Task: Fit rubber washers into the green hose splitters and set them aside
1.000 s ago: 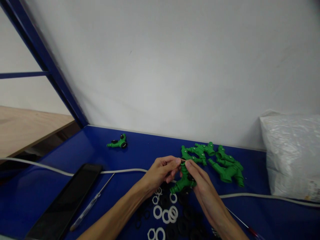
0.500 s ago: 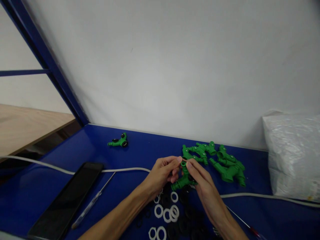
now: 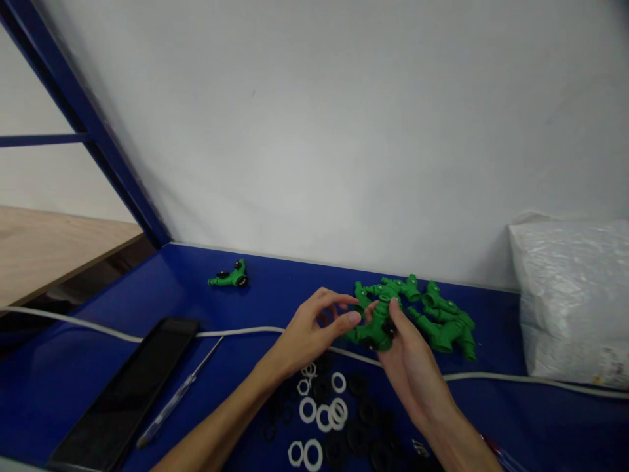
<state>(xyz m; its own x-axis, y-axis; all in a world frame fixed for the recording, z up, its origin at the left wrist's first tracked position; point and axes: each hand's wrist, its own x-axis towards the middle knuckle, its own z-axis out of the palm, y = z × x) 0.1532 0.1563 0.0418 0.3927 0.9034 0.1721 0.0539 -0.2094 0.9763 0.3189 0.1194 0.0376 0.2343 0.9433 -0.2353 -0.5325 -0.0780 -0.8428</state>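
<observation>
My right hand [image 3: 410, 351] grips a green plastic Y-shaped hose connector [image 3: 379, 331] with black knobs on it. To its left, my left hand [image 3: 314, 331] has its thumb and fingers apart, close to the connector's side, with nothing visible between them. Below the hands lie several white rings [image 3: 308, 410] and several black rings [image 3: 367, 412], the black ones hard to make out against the dark blue. Behind the right hand several green connectors [image 3: 445, 324] without black parts form a loose pile.
Another green connector with black parts [image 3: 230, 276] lies at the back left. A black phone [image 3: 128, 393] and a clear-handled screwdriver [image 3: 170, 405] rest on the blue table [image 3: 280, 295]. A white cable [image 3: 236, 333] crosses it. A plastic-wrapped package [image 3: 574, 301] stands at the right, against the wall.
My left hand has let go of the connector's top, and its fingers have spread. My right hand has turned the connector and moved it slightly right. The view has shifted a little.
</observation>
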